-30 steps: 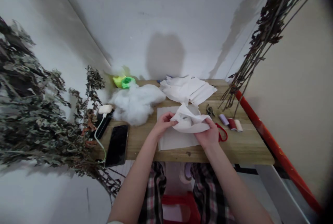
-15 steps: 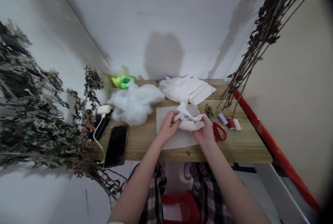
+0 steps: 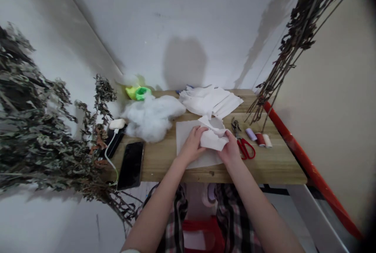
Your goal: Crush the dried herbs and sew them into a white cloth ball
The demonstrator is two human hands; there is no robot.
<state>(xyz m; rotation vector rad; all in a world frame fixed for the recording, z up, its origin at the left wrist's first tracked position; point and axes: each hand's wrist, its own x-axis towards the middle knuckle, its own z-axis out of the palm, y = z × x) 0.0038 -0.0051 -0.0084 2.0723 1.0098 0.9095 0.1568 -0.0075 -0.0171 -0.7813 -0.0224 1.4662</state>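
Observation:
My left hand [image 3: 192, 145] and my right hand [image 3: 229, 151] both grip a crumpled piece of white cloth [image 3: 214, 135], one at each side, fingers closed on it. The cloth hangs low over a flat white sheet [image 3: 185, 133] spread on the wooden table [image 3: 273, 165]. Red-handled scissors [image 3: 246, 148] lie just right of my right hand. A heap of white stuffing [image 3: 152, 116] sits to the left of my left hand.
A pile of white fabric pieces [image 3: 211, 102] lies at the back. Three thread spools [image 3: 258, 137] stand at the right. A black phone [image 3: 131, 165], a power bank with a white charger [image 3: 116, 125] and a green-yellow object [image 3: 138, 92] lie left. Dried branches [image 3: 44, 135] flank both sides.
My hands have drawn closer together and bunched the cloth tighter, lowering it toward the flat sheet. The scissors, earlier half hidden by my right hand, now show fully.

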